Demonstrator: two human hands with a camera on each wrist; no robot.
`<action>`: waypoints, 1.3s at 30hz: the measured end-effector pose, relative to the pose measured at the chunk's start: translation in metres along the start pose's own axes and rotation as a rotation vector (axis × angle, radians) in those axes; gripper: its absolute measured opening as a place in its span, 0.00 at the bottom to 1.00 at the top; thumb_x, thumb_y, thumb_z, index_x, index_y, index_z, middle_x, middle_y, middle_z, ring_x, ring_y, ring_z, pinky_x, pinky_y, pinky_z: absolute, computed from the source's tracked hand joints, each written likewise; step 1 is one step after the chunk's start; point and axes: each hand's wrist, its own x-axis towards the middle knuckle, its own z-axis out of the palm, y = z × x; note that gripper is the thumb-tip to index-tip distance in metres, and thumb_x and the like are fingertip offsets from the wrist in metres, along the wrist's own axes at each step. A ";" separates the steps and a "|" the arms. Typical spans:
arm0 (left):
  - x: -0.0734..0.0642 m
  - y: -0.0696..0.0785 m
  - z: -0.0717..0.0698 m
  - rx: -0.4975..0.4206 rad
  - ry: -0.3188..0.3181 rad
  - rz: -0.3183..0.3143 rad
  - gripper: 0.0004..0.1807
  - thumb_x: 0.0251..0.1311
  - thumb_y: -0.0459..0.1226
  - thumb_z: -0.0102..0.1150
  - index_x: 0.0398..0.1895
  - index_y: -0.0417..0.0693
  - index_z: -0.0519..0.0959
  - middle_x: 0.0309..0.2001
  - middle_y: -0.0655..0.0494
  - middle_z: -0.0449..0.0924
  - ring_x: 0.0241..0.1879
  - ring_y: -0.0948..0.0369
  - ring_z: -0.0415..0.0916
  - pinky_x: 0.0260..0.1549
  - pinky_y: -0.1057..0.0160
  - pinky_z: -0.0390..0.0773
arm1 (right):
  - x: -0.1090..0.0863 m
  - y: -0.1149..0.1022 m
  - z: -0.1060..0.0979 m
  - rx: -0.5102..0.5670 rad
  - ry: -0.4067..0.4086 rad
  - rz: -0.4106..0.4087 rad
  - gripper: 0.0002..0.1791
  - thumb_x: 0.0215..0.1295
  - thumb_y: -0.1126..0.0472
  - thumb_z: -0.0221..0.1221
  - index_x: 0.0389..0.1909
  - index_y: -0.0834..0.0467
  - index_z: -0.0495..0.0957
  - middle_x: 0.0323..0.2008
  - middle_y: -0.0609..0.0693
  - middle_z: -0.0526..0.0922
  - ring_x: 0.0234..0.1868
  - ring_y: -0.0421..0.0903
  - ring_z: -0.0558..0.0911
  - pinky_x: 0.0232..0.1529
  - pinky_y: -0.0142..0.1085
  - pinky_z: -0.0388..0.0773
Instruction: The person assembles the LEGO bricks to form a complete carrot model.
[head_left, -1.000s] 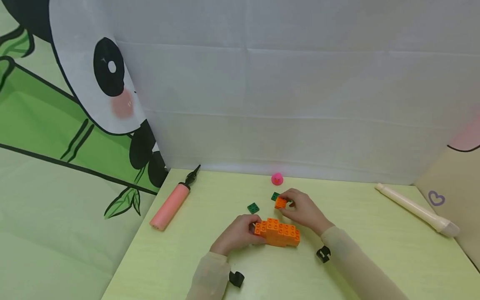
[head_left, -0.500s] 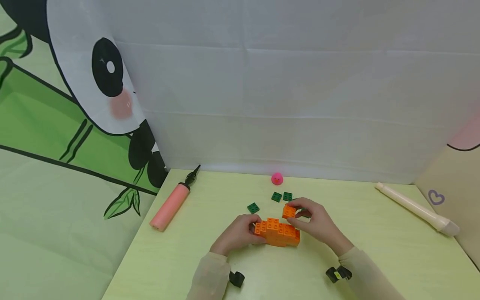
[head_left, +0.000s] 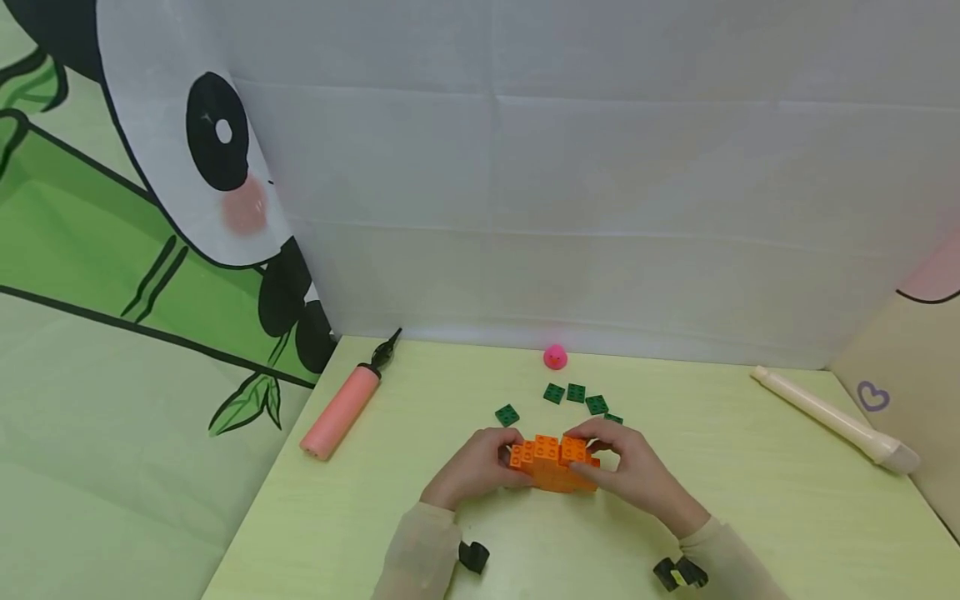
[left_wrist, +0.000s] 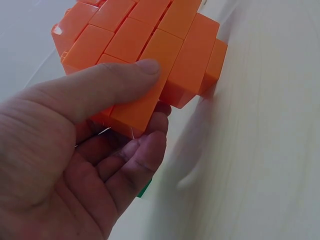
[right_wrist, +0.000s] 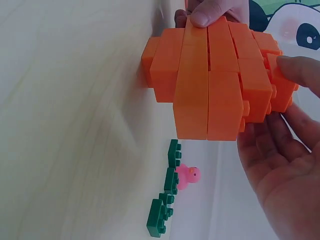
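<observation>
- Brick (head_left: pixel 574 450) over stack (head_left: pixel 552 478) is judged to be the relation on which the coming move turns: the orange brick is held above the right part of the orange stack's stepped top, just beside the raised middle.
- By the right hand (head_left: pixel 626 467) the brick is pinched, with the thumb set at the near side and the fingers at the far side; the brick is found to the left of that hand, at the tips.
- By the left hand (head_left: pixel 478 468) the stack is gripped at its left end, the thumb being laid across the near face and the fingers curled in behind; the stack is extended to the right of that hand.
- The stack's long axis is laid from left to right along the counter (head_left: pixel 315 517), and its length is bracketed by the two hands, the right one being nearer to the brick.
- In the right wrist view, studs are shown along the join beneath the brick; whether it is fully seated cannot be told. Any push would best be directed downward, square to the long axis, with the left end kept steady.
- Beyond the stack, green bricks (head_left: pixel 553 393) are scattered in a loose arc, well apart from the left hand.
</observation>
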 end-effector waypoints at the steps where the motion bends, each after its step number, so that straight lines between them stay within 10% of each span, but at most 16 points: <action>1: 0.000 0.000 0.000 -0.003 -0.001 0.001 0.16 0.54 0.38 0.81 0.42 0.56 0.82 0.36 0.62 0.82 0.34 0.60 0.74 0.34 0.64 0.74 | 0.000 0.000 0.001 -0.010 0.000 -0.006 0.16 0.67 0.58 0.72 0.54 0.50 0.84 0.50 0.42 0.84 0.48 0.43 0.82 0.50 0.43 0.83; 21: 0.000 0.001 0.000 0.021 -0.002 -0.024 0.16 0.56 0.40 0.80 0.43 0.57 0.82 0.37 0.62 0.81 0.35 0.60 0.74 0.35 0.63 0.74 | 0.008 -0.021 0.001 -0.346 -0.056 0.043 0.17 0.61 0.56 0.76 0.51 0.52 0.88 0.39 0.34 0.80 0.41 0.41 0.78 0.46 0.44 0.81; 39: 0.000 0.002 0.000 0.004 -0.002 -0.015 0.16 0.55 0.39 0.80 0.41 0.56 0.81 0.37 0.63 0.81 0.34 0.61 0.74 0.34 0.64 0.75 | 0.006 -0.016 0.006 -0.297 -0.028 0.097 0.19 0.60 0.54 0.77 0.51 0.52 0.88 0.41 0.35 0.82 0.43 0.40 0.81 0.48 0.47 0.84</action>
